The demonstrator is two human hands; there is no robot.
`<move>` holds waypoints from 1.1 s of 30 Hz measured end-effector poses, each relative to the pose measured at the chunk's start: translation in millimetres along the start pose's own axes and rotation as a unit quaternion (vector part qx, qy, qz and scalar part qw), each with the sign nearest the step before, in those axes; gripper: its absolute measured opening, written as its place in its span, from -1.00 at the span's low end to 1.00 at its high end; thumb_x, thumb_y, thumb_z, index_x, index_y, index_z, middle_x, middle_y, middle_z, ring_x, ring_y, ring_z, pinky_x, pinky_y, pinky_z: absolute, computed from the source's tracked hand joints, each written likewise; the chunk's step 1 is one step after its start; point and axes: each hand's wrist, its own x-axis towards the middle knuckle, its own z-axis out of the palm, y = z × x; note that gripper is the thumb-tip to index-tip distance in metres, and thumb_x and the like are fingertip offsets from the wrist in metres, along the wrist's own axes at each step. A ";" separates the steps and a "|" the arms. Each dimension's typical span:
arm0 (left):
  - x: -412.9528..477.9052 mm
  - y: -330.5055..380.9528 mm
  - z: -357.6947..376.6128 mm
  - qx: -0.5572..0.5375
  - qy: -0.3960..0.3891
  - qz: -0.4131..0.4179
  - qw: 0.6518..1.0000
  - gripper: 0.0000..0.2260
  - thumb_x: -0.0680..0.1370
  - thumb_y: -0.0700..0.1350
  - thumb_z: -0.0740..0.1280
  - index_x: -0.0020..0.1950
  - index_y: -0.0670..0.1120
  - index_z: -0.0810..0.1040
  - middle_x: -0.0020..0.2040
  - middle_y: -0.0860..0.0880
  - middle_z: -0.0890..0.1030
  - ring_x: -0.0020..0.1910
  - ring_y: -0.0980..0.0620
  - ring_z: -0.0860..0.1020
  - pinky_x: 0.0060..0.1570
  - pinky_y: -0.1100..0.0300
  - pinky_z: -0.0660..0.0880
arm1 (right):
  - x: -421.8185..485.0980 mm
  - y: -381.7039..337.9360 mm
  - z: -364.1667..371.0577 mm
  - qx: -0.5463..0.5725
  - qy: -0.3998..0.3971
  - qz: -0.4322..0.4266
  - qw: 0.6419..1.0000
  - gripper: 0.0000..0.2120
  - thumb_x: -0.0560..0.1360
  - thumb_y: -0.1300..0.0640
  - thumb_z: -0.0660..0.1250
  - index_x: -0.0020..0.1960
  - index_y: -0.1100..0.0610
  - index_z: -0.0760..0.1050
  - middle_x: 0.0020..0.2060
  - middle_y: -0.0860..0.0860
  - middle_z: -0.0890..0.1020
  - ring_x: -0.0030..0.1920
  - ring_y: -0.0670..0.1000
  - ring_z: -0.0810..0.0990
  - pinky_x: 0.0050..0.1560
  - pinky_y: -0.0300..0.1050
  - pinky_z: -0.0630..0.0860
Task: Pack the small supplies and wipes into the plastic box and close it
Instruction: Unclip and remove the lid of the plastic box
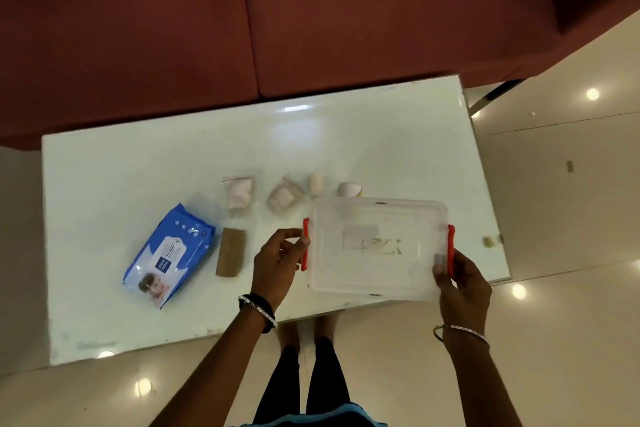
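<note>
A clear plastic box (377, 250) with its lid on and red side latches sits at the table's front right. My left hand (277, 260) pinches the left red latch (305, 243). My right hand (462, 282) grips the box's right side at the right latch (451, 246). A blue wipes pack (169, 255) lies at the left, a brown roll (230, 252) beside it. Two small clear bags (239, 196) (284, 199) with pale contents, a cream roll (315, 184) and a white roll (349, 189) lie behind the box.
The white glossy table (138, 166) stands against a dark red sofa (311, 17). A small pale object (489, 242) lies at the table's right edge. Glossy tiled floor surrounds the table; my legs (311, 385) are below its front edge.
</note>
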 end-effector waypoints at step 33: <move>36.9 -116.2 -95.4 0.197 0.192 0.053 0.960 -0.74 0.58 -0.05 0.26 -0.14 -0.19 0.63 -0.31 -0.13 0.60 -0.32 -0.01 0.52 -0.33 0.27 0.40 | -31.9 40.6 111.8 0.034 -0.140 0.002 0.990 -0.68 0.52 0.09 0.39 0.27 0.10 0.58 0.11 0.00 0.70 0.19 0.02 0.64 0.21 0.11 0.57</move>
